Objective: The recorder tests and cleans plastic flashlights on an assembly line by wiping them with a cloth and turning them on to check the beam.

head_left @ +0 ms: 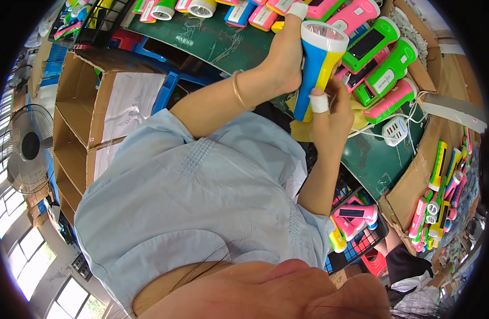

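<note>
A blue and yellow flashlight [311,69] with a white-rimmed clear head is held upright over the near edge of the green table [212,45]. My left hand [282,59] grips it from the left, the thumb in a white wrap lying up along its head. Lower on the handle, my right hand [332,109] is closed against it, with a white wrap on the thumb; its fingertips are partly hidden. Beside those fingers shows a small white cable plug [345,79]; I cannot tell whether they touch it. Green flashlights [369,45] and a pink flashlight [391,102] lie just right.
A white multi-port charger [395,131] with loose cables sits on the table at right. More flashlights line the far edge. Cardboard boxes [77,106] stand at left, near a fan [30,145]. A black basket [356,247] of flashlights is at lower right; another pile [438,207] lies beyond.
</note>
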Demonstrator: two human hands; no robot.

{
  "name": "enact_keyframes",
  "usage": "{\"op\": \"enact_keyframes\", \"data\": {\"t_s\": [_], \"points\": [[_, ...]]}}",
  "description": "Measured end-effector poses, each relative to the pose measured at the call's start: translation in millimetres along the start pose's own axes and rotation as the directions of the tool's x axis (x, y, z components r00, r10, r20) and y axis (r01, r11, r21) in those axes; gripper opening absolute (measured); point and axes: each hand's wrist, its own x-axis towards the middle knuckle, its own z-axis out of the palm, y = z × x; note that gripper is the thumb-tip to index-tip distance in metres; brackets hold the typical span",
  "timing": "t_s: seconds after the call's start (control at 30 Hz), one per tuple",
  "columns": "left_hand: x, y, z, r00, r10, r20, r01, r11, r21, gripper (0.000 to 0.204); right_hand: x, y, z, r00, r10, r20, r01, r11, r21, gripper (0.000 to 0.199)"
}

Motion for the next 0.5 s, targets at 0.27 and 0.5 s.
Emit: {"op": "enact_keyframes", "data": {"t_s": [0.27, 0.5], "points": [[6, -6, 16, 0.984, 0.109, -0.143, -0.088, 0.985, 0.148, 0.05, 13, 15, -11, 0.965, 0.064, 0.256, -0.137, 0.951, 0.278, 0.04], [33, 27, 34, 0.961, -0.043, 0.275, -0.125, 0.815, 0.566, 0.045, 10, 18, -63, 0.938, 0.346, 0.017, -0.233, 0.594, 0.77, 0.049]]}}
